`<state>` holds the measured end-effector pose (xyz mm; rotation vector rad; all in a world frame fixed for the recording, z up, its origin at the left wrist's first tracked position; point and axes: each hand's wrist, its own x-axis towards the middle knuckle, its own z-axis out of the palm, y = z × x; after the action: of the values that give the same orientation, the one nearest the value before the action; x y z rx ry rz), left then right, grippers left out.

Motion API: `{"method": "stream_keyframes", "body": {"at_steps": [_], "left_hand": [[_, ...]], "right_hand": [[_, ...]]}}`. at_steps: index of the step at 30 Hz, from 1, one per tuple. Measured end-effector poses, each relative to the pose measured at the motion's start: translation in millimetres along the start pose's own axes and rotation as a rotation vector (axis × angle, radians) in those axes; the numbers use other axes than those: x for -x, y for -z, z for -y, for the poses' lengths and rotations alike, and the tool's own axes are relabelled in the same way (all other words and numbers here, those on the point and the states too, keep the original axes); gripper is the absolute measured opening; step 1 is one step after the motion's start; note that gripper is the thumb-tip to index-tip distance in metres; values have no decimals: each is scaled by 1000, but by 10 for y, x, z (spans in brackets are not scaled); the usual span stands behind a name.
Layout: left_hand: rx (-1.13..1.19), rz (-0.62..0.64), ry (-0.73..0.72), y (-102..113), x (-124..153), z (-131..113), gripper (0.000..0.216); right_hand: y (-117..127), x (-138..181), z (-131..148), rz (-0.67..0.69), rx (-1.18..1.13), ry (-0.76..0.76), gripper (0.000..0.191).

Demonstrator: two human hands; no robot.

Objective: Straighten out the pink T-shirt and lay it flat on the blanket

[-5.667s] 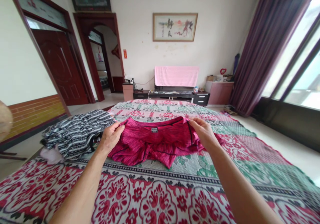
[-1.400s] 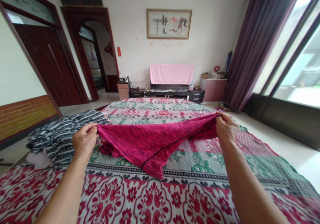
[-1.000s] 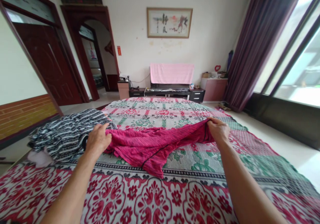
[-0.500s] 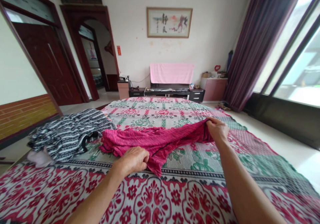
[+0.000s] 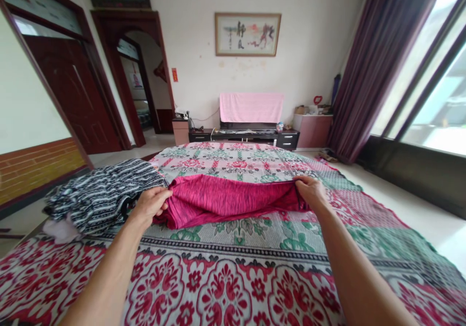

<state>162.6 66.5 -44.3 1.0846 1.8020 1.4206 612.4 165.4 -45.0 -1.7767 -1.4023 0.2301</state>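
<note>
A magenta knit garment (image 5: 229,197) lies folded into a wide band on the patterned bedspread (image 5: 233,272). My left hand (image 5: 150,204) pinches its left end, fingers closed on the cloth. At the right end my right hand (image 5: 307,190) grips the fabric in the same way. Both forearms reach forward over the bed, and the garment stretches between the two hands.
A heap of black-and-white striped clothing (image 5: 102,195) sits just left of my left hand. Beyond the bed stand a low dark cabinet (image 5: 247,136) with a pink towel (image 5: 251,107) over it, doorways on the left, and purple curtains (image 5: 378,63) by the window on the right.
My left hand has carried the garment's hanging lower corner up from the near edge to the left end, folding it. The right hand stayed gripping the right end.
</note>
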Motion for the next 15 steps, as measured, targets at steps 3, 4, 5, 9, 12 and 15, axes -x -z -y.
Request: {"method": "stream_keyframes", "body": {"at_steps": [3,4,5,9,12,15], "left_hand": [[32,23,39,-8,-34,68,35],[25,45,52,-2,-43,79,39],[10,70,65,8,-50,86,45],[-90,109,84,39,-29,72,63],[-150,101,63,17,16,30,59],[-208,76,12,-29,12,-65,49]], "right_hand": [[-45,-31,-54,65,44,31,41],[-55,-41,-69,75,52,39,41],[-63,-49,-83,79,61,44,42],[-81,-53,-110,67,151,75,41],[-79,-28,-98,104,268,99,38],[-6,-17,-21,156,383,150,37]]}}
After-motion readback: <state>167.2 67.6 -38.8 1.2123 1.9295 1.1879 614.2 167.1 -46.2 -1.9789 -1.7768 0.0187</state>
